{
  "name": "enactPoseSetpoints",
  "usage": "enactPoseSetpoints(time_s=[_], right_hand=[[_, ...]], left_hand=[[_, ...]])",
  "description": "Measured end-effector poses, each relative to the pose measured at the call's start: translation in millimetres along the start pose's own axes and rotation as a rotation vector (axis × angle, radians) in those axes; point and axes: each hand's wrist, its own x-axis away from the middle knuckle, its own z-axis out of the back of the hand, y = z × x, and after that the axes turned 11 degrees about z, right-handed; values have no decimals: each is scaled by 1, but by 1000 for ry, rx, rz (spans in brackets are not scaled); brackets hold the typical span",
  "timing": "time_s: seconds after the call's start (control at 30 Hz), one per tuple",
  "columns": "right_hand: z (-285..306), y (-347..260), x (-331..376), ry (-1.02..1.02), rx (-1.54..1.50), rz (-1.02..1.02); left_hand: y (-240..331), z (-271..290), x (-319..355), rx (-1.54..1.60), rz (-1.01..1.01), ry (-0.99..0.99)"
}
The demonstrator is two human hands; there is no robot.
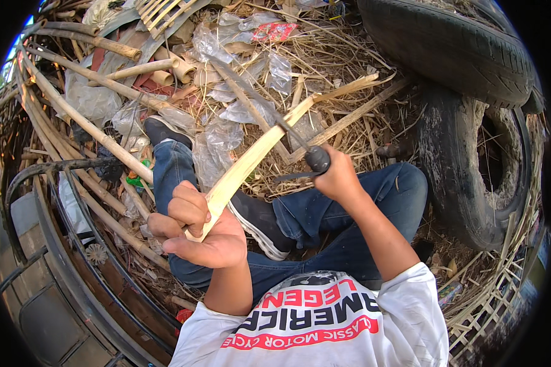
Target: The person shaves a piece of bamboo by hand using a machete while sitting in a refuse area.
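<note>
With my left hand [196, 229] gripping the bamboo strip [251, 160] mid-frame and my right hand [337, 177] clenching the knife [288, 131], I fear a slipping blade could cut my left fingers [190, 208].

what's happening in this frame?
A person sits on the ground with legs crossed, working a pale bamboo strip with a knife. The left hand grips the strip's near end; the right hand holds the knife's dark handle, with the blade laid across the strip about midway along it. The strip's far end is split in two. Around them lie bamboo poles, clear plastic wrap, dry straw and two old tyres.
</note>
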Motion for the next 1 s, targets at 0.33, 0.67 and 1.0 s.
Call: enactPoseSetpoints(time_s=[0.33, 0.67, 1.0], right_hand=[[13, -43, -6, -55, -104, 52], [-10, 13, -23, -29, -24, -25], [-14, -65, -18, -133, -37, 89]], left_hand=[[-2, -7, -1, 2, -54, -17], [-8, 12, -8, 86, 57, 53], [-12, 18, -11, 129, 42, 42]])
